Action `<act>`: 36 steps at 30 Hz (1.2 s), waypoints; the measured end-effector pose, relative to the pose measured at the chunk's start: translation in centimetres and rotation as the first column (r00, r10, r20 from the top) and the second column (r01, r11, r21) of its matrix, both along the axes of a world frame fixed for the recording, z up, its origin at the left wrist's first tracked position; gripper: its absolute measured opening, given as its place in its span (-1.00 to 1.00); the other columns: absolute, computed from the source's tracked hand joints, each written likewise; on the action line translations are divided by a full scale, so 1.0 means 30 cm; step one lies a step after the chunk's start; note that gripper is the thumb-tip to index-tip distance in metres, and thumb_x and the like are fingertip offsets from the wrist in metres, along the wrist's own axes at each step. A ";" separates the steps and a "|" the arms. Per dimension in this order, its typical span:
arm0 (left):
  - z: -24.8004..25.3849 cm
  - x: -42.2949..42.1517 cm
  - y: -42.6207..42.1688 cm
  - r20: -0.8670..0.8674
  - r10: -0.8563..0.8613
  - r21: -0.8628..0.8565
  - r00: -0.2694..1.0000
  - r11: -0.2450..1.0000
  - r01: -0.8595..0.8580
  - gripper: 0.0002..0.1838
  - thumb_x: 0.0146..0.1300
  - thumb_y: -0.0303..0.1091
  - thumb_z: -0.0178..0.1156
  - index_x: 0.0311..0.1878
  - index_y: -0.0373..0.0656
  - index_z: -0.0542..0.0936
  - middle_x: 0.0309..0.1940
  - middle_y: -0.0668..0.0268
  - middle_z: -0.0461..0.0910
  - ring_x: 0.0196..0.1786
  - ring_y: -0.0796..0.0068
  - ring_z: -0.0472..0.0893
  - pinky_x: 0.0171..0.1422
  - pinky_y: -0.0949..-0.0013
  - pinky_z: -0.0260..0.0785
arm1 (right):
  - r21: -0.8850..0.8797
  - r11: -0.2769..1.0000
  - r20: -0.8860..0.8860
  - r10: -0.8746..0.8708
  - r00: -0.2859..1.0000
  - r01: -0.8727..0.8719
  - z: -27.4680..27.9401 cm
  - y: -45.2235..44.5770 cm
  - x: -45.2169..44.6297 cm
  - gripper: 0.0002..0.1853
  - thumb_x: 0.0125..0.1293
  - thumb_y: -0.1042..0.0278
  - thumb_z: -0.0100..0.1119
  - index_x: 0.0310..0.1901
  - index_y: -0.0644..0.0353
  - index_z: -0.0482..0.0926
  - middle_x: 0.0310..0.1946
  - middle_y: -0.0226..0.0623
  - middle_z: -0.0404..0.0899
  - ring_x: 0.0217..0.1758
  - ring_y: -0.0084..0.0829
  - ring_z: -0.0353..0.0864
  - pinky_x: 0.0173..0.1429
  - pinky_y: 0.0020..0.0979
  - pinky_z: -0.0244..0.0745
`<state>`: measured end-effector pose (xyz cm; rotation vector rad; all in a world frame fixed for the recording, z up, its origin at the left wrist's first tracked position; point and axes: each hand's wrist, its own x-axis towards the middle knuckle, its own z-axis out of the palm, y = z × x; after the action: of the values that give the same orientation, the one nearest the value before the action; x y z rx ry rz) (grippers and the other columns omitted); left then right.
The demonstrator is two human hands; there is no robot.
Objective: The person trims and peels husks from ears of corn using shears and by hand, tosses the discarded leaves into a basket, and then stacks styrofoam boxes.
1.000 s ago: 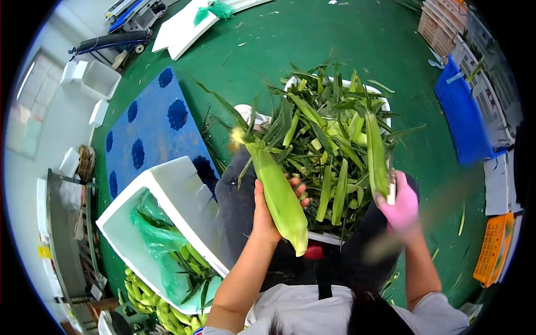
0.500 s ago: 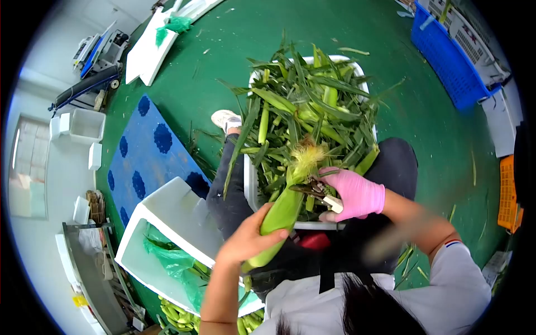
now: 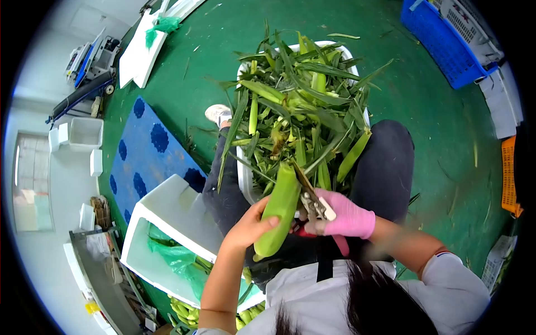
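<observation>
My left hand (image 3: pixel 251 222) is wrapped round an ear of corn (image 3: pixel 283 206) in its pale green husk. The ear's upper end looks cut straight, with no silk on it. My right hand (image 3: pixel 345 216), in a pink glove, grips a pair of pruning shears (image 3: pixel 312 202) with a light handle. The blade lies along the right side of the ear's upper end. Just beyond both hands stands a white tub (image 3: pixel 244 176) heaped with green husks and leaves (image 3: pixel 301 106).
To the left, a tilted white foam box (image 3: pixel 142 209) holds green plastic (image 3: pixel 176 259). More corn ears (image 3: pixel 184 311) lie below it. A blue mat (image 3: pixel 146 151) with dark patches is on the green floor. Blue (image 3: pixel 441 44) and orange (image 3: pixel 509 178) crates stand at right.
The silk tuft has gone from the ear's top end, leaving a flat cut. The shears have swung upright beside that end. The whole view has shifted slightly.
</observation>
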<state>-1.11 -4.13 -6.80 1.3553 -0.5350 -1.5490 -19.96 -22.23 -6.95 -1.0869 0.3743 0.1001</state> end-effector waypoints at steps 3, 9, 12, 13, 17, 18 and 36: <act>0.012 -0.013 0.001 -0.274 0.117 0.033 0.955 0.993 -0.112 -0.14 0.11 0.09 0.44 0.30 -0.34 0.39 -0.07 0.16 0.63 -0.05 0.29 0.68 0.08 0.25 0.53 | 0.167 0.984 -0.057 -0.049 0.997 0.058 0.026 0.015 0.008 -0.63 0.14 0.37 0.36 -0.05 0.27 0.48 -0.34 -0.33 0.55 -0.45 -0.51 0.57 -0.28 -0.43 0.56; -0.032 -0.044 0.001 0.538 0.184 -0.200 0.822 0.976 -0.088 -0.27 0.11 -0.26 0.50 0.29 -0.28 0.40 0.07 0.23 0.58 0.13 0.41 0.56 0.29 0.29 0.39 | 0.227 0.942 -0.004 -0.254 0.967 0.248 0.062 -0.033 -0.031 -0.68 0.20 0.43 0.20 0.00 0.26 0.49 -0.22 -0.23 0.60 -0.19 -0.44 0.60 -0.15 -0.38 0.60; 0.024 -0.079 -0.026 0.763 0.269 -0.288 0.588 0.955 -0.063 -0.24 -0.08 -0.54 0.50 0.28 -0.14 0.46 0.17 0.19 0.47 0.20 0.23 0.50 0.30 0.24 0.36 | 0.083 0.970 -0.076 -0.224 0.972 0.230 0.159 -0.033 -0.021 -0.72 0.26 0.43 0.20 0.00 0.25 0.50 -0.22 -0.24 0.62 -0.27 -0.52 0.57 -0.21 -0.43 0.58; 0.031 -0.084 -0.037 0.807 0.288 -0.304 0.515 0.951 -0.055 -0.23 -0.14 -0.53 0.50 0.26 -0.10 0.49 0.15 0.16 0.45 0.20 0.15 0.49 0.30 0.21 0.35 | 0.091 0.967 -0.086 -0.229 0.970 0.237 0.180 -0.024 -0.011 -0.73 0.27 0.42 0.21 0.00 0.25 0.50 -0.25 -0.26 0.62 -0.28 -0.53 0.57 -0.23 -0.45 0.57; 0.012 -0.099 -0.045 0.876 0.352 -0.352 0.329 0.934 -0.062 -0.20 -0.24 -0.57 0.44 0.24 -0.02 0.54 0.12 0.13 0.42 0.21 0.03 0.44 0.31 0.12 0.30 | 0.042 0.976 -0.075 -0.211 0.975 0.215 0.249 0.018 0.037 -0.75 0.34 0.37 0.19 0.00 0.23 0.47 -0.38 -0.35 0.56 -0.38 -0.56 0.54 -0.33 -0.51 0.51; 0.005 -0.098 -0.042 0.880 0.366 -0.363 0.302 0.929 -0.068 -0.20 -0.24 -0.58 0.44 0.24 -0.02 0.53 0.12 0.13 0.42 0.22 0.02 0.44 0.32 0.11 0.29 | 0.045 0.977 -0.059 -0.204 0.977 0.206 0.252 0.025 0.043 -0.74 0.35 0.36 0.18 0.02 0.22 0.46 -0.39 -0.36 0.54 -0.38 -0.56 0.54 -0.34 -0.51 0.51; -0.045 -0.250 0.013 -0.002 0.665 -0.281 0.747 0.716 -0.639 -0.59 0.60 -0.04 -0.08 -0.29 -0.16 0.43 -0.58 0.41 0.42 -0.64 0.54 0.34 -0.48 0.41 0.33 | -0.112 0.944 -0.121 -0.322 0.939 0.309 0.114 0.138 0.060 -0.64 0.28 0.44 0.21 0.10 0.14 0.45 -0.23 -0.41 0.54 -0.20 -0.51 0.60 -0.12 -0.39 0.56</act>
<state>-8.60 -3.75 -8.15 1.2290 -0.2543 -0.7926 -18.16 -18.09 -3.52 -1.0996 0.6794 -0.1304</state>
